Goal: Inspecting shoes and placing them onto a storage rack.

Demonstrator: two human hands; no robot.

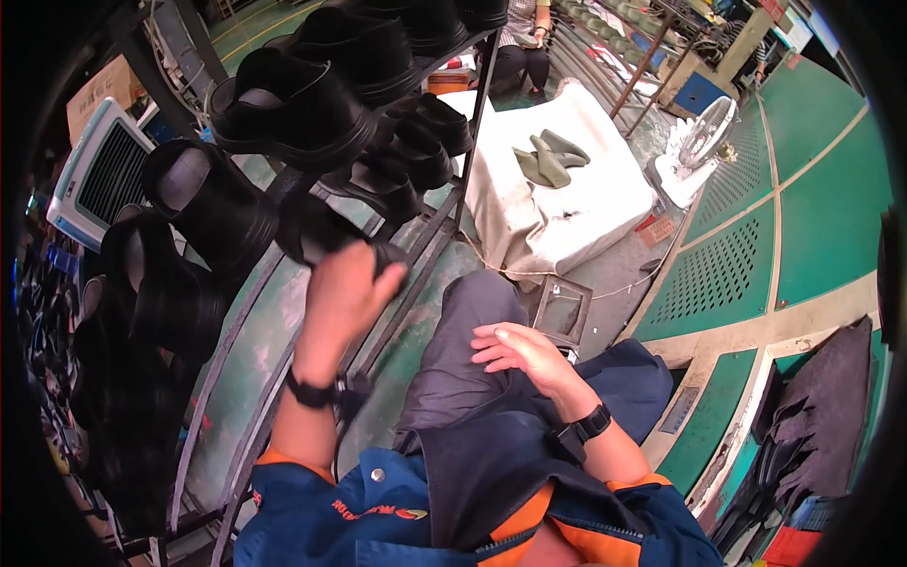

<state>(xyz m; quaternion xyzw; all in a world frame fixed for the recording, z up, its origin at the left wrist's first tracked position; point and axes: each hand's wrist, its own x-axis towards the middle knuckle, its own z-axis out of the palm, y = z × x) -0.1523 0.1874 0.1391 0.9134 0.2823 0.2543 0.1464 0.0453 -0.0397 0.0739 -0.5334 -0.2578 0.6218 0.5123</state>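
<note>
My left hand (342, 288) reaches to the metal shoe rack on the left. It is closed on a black shoe (319, 227), slightly blurred, with the fingers mostly hidden behind it. Close beside that shoe, another black shoe (213, 203) rests on the rack, and a large black shoe (288, 104) is above. Over my lap, my right hand (524, 357) holds nothing, its fingers stretched out and a little apart.
Bars of the rack (402, 293) slant past my left forearm. A white-covered table (605, 203) ahead bears several olive shoe lasts (551, 161). Green cabinet panels (718, 274) line the right, near a white fan (709, 132). Someone sits beyond the table; an air cooler (104, 175) stands left.
</note>
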